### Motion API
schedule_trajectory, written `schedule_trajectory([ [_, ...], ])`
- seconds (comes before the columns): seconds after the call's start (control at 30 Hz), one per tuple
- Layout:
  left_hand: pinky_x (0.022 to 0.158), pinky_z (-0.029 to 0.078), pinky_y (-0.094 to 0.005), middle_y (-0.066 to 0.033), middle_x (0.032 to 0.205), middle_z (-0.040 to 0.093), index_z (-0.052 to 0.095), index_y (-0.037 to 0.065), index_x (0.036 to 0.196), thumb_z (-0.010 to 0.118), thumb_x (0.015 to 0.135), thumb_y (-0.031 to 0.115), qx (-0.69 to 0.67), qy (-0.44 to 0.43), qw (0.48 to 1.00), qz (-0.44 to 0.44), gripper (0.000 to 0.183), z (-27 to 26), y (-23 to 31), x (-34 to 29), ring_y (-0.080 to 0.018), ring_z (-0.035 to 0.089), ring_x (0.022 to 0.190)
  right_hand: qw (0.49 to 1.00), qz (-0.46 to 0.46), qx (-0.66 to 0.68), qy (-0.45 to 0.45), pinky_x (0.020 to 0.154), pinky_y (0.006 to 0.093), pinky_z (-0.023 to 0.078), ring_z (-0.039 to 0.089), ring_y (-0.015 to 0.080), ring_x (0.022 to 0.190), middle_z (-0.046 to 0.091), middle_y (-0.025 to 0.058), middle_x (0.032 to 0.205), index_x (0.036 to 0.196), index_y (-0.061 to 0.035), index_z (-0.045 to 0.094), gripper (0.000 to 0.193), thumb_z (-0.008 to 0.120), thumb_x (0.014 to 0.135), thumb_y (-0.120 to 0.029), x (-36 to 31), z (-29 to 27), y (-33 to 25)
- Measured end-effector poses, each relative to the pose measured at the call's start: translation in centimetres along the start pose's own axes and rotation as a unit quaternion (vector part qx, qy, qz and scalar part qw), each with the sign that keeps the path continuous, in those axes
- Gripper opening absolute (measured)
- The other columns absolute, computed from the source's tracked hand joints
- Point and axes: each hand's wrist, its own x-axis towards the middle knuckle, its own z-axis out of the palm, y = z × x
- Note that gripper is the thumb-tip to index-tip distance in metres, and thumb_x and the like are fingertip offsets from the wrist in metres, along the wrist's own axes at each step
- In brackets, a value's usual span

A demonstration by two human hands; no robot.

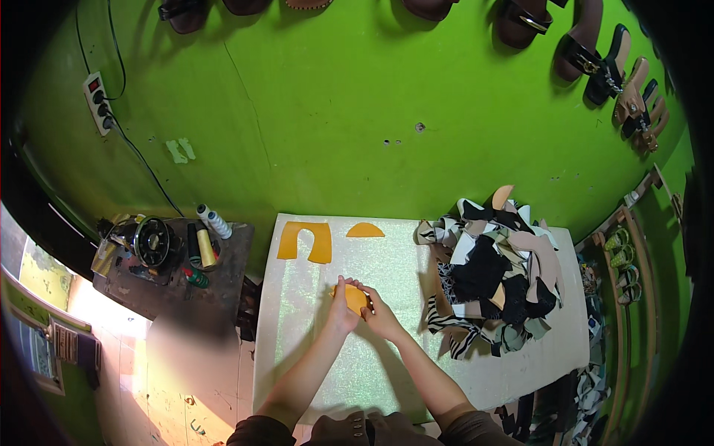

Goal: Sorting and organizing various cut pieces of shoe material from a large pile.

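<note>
Both my hands meet over the middle of the table, around a mustard-yellow flat piece [355,298] that looks like cut leather or similar sheet material. My left hand [341,308] grips it along its left side, thumb pointing up. On the opposite edge, the fingers of my right hand [379,314] are curled round it. Part of its outline is hidden by my fingers. Beyond my hands, towards the wall, lie a yellow arch-shaped piece [285,242] at the left and a yellow half-round piece [366,231] to its right.
A heap of fabric and leather scraps [483,271] covers the right of the pale shiny table [312,372]. At left stands a dark bench [223,271] with a sewing machine [153,242] and thread cones [216,223]. Sandals [576,56] hang on the green wall; a rack [628,327] stands right.
</note>
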Motion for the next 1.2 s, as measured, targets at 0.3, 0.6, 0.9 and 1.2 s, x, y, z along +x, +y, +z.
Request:
schedule_trajectory([
  [0.3,0.091,0.044,-0.0291,-0.0114,0.119,0.055,0.045,-0.002,0.120,0.054,0.087,0.004,0.354,-0.061,0.926,0.118,0.034,0.5,3.3,5.3,-0.0185,0.054,0.107,0.985,0.115,0.041,0.123,0.077,0.0307,0.046,0.057,0.0183,0.083,0.059,0.0108,0.094,0.119,-0.0028,0.049,0.038,0.051,0.082,0.001,8.2,-3.5,3.7],
  [0.6,0.091,0.044,-0.0382,-0.0198,0.112,0.054,0.041,0.001,0.124,0.066,0.073,0.004,0.716,-0.107,0.579,0.375,0.057,4.5,4.3,12.9,-0.0352,0.052,0.107,0.969,0.065,-0.061,0.232,0.086,0.0299,0.046,0.059,0.0216,0.096,0.060,0.0142,0.104,0.109,0.0029,0.056,0.025,0.051,0.084,0.000,16.7,-5.4,7.1],
  [0.9,0.095,0.038,-0.0397,-0.0163,0.113,0.054,0.049,0.001,0.119,0.064,0.075,0.007,0.804,-0.103,0.483,0.332,0.046,4.9,6.3,17.1,-0.0318,0.049,0.108,0.959,0.042,-0.212,0.186,0.089,0.0369,0.043,0.053,0.0327,0.100,0.056,0.0188,0.107,0.112,0.0006,0.056,0.033,0.055,0.079,-0.001,19.7,-6.6,6.1],
  [1.2,0.093,0.042,-0.0376,-0.0128,0.122,0.049,0.045,0.003,0.126,0.069,0.075,0.015,0.836,-0.151,0.395,0.350,0.058,5.6,6.3,17.2,-0.0300,0.047,0.112,0.928,-0.062,-0.367,0.033,0.096,0.0376,0.039,0.046,0.0321,0.110,0.050,0.0142,0.118,0.121,-0.0043,0.051,0.050,0.065,0.074,-0.014,19.5,-7.5,5.4],
])
